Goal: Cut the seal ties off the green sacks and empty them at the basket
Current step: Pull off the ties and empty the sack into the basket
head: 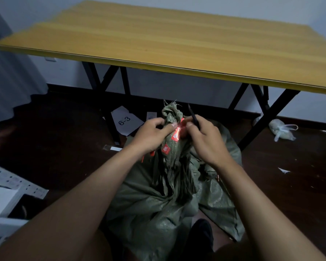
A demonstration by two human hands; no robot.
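Observation:
A full green woven sack (151, 200) stands on the dark floor in front of me, its neck bunched tight. Red seal ties (176, 135) with printed tags wrap the neck, and another red tag (166, 149) hangs lower. My left hand (151, 133) grips the bunched neck from the left, thumb pressed near the ties. My right hand (205, 140) holds a thin black cutting tool (194, 117), its dark tip pointing up and away, with the fingers right against the red ties. A second, flatter green sack (222, 194) lies behind to the right.
A yellow wooden folding table (177, 44) on black legs stands just beyond the sack. A paper marked 6-3 (125, 120) lies under it. A tied white plastic bag (281, 129) sits at the right. White crates (6, 196) stand at the lower left.

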